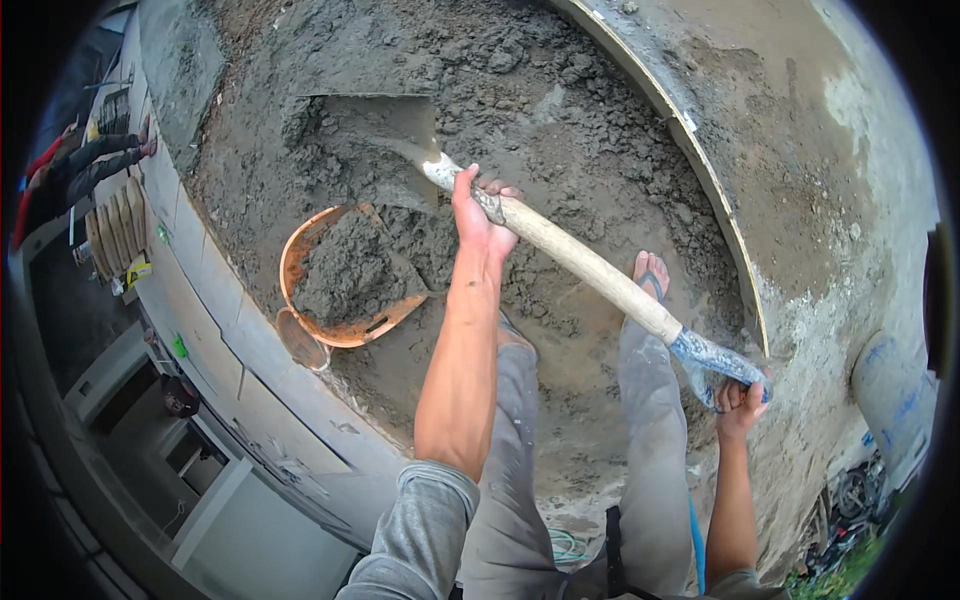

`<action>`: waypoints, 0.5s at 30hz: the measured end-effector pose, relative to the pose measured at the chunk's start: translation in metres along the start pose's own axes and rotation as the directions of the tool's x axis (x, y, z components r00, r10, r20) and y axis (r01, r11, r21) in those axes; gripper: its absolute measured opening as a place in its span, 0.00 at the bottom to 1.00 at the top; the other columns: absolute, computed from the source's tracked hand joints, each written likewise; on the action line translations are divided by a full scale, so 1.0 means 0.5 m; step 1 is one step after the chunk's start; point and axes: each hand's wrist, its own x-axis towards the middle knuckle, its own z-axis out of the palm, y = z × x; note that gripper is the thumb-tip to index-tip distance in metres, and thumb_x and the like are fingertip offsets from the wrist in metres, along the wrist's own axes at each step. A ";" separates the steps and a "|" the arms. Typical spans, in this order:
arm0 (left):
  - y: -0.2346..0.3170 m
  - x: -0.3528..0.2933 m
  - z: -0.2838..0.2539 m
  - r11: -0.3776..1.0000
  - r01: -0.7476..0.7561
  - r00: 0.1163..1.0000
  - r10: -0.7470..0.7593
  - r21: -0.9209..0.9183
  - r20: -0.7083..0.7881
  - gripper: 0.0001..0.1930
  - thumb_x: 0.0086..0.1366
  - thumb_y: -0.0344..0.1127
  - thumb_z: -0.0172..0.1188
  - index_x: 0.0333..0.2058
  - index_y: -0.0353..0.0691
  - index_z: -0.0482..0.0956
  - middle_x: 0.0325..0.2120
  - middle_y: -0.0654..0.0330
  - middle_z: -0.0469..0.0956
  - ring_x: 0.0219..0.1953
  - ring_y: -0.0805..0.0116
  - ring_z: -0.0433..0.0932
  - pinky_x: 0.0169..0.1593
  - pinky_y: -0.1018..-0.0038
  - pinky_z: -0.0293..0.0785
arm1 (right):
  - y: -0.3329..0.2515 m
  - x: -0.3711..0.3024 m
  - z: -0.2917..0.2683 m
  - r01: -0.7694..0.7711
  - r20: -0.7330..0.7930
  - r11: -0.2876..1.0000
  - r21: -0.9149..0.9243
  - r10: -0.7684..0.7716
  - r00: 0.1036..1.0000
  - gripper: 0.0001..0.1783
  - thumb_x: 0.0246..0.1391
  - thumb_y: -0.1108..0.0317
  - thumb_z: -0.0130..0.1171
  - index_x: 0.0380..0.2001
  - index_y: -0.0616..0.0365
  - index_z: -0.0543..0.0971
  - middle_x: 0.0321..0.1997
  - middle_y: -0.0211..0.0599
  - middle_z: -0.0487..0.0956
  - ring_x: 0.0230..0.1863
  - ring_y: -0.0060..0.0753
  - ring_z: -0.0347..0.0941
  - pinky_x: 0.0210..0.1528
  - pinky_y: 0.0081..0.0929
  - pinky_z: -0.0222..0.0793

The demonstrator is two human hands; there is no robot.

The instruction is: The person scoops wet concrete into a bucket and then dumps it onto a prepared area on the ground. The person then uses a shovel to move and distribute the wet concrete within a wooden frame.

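A shovel [580, 253] with a pale wooden shaft slants across the view, its blade [365, 125] at the upper left. Grey wet mortar or concrete covers the blade in part. My left hand [484, 212] is wrapped round the lower shaft, close to the blade. At the other end, my right hand [741, 408] grips the blue, mortar-smeared handle. Just below the blade, an orange bucket [372, 333] lies tilted in the mix, filled with grey mortar [350, 265]. Beside its lower rim is a small round container [303, 338].
Lumpy grey mix [560, 130] spreads around my feet, bounded on the right by a curved board edge [700, 165]. Planks or slabs [235, 345] run along the left. Another person [85, 170] stands at far left near stacked bags [116, 230]. A drum [893, 395] lies at right.
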 end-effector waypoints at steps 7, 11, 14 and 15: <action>0.248 -0.221 -0.237 0.919 -0.183 0.954 0.252 -0.349 0.162 0.09 0.59 0.40 0.54 0.25 0.43 0.68 0.14 0.73 0.61 0.12 0.84 0.60 0.19 0.85 0.62 | -0.060 -0.143 0.240 0.884 0.919 0.400 -0.240 -0.201 0.340 0.10 0.39 0.65 0.58 0.26 0.58 0.77 0.33 0.45 0.78 0.38 0.49 0.75 0.42 0.39 0.70; 0.316 -0.296 -0.336 0.897 -0.230 0.931 0.316 -0.378 0.182 0.10 0.60 0.39 0.54 0.24 0.42 0.67 0.15 0.71 0.62 0.13 0.84 0.61 0.18 0.83 0.63 | 0.029 -0.164 0.254 0.740 0.948 0.621 -0.259 0.018 0.317 0.11 0.37 0.66 0.62 0.25 0.59 0.75 0.29 0.44 0.76 0.34 0.50 0.74 0.40 0.39 0.70; 0.232 -0.304 -0.279 0.913 -0.202 0.965 0.247 -0.353 0.087 0.09 0.61 0.38 0.54 0.24 0.44 0.67 0.16 0.71 0.61 0.15 0.82 0.61 0.22 0.82 0.63 | 0.014 -0.239 0.167 0.131 0.475 0.796 -0.591 0.212 0.854 0.11 0.39 0.67 0.65 0.26 0.60 0.76 0.30 0.43 0.76 0.35 0.46 0.74 0.41 0.37 0.69; 0.205 -0.312 -0.260 0.916 -0.151 0.981 0.186 -0.372 0.062 0.10 0.62 0.38 0.53 0.24 0.45 0.67 0.16 0.71 0.61 0.16 0.82 0.62 0.24 0.82 0.64 | -0.042 -0.254 0.152 0.230 0.468 0.717 -0.658 0.151 0.871 0.13 0.41 0.65 0.65 0.28 0.61 0.76 0.32 0.41 0.77 0.36 0.43 0.74 0.42 0.36 0.69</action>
